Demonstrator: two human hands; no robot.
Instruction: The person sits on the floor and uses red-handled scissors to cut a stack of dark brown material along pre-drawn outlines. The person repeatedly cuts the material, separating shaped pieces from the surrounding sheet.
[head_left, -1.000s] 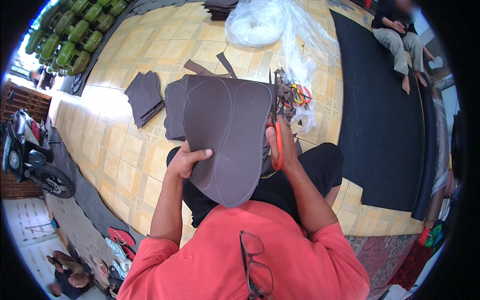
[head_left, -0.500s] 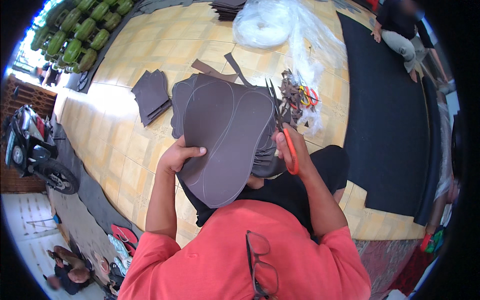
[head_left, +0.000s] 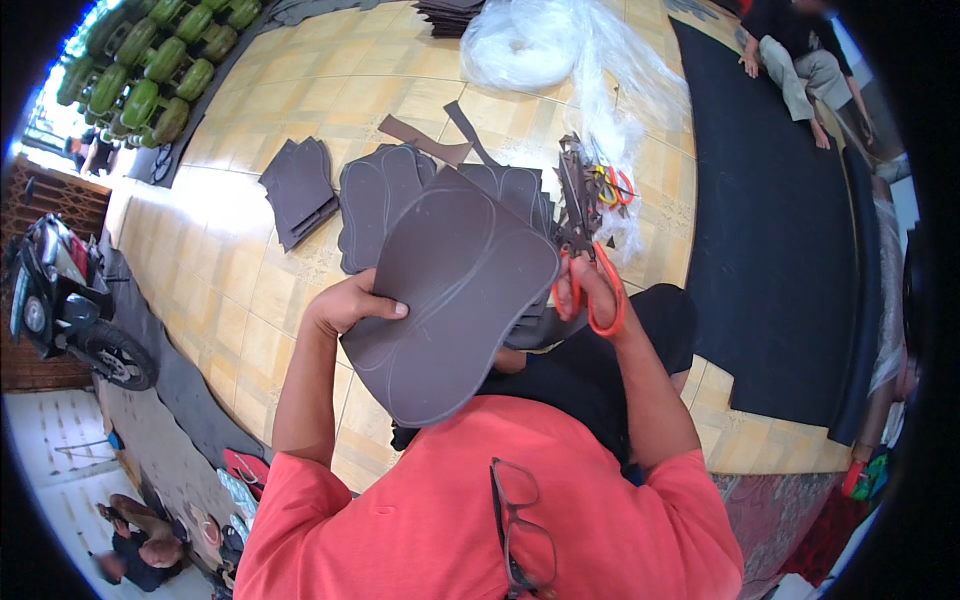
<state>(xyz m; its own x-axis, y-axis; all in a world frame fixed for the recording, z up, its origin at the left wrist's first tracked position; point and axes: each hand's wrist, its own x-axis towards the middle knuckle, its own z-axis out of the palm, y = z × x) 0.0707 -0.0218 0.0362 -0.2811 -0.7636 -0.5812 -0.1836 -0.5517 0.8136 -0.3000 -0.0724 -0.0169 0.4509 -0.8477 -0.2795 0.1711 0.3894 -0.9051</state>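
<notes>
A dark brown sheet (head_left: 450,290) with pale sole-shaped outlines drawn on it is held over my lap. My left hand (head_left: 350,303) pinches its left edge, thumb on top and fingers underneath. In my right hand (head_left: 590,290) is a pair of scissors (head_left: 612,300) with orange-red handles, blades pointing away from me beside the sheet's right edge. The blades look somewhat parted. Beyond the sheet lie stacks of similar marked pieces (head_left: 375,190), partly covered by it. Another stack of cut brown pieces (head_left: 300,190) sits farther left.
Brown scraps (head_left: 580,200) and red-and-yellow-handled scissors (head_left: 612,186) lie to the right, near clear plastic wrap (head_left: 520,45). A long black sheet (head_left: 775,250) covers the floor at right, with a seated person (head_left: 800,70) beyond. A motorcycle (head_left: 75,300) and green gas cylinders (head_left: 160,60) stand left.
The sheet has turned clockwise and its right edge has shifted, uncovering more of the stack behind. My right hand has moved slightly right and turned, with the scissors' handles spread wider.
</notes>
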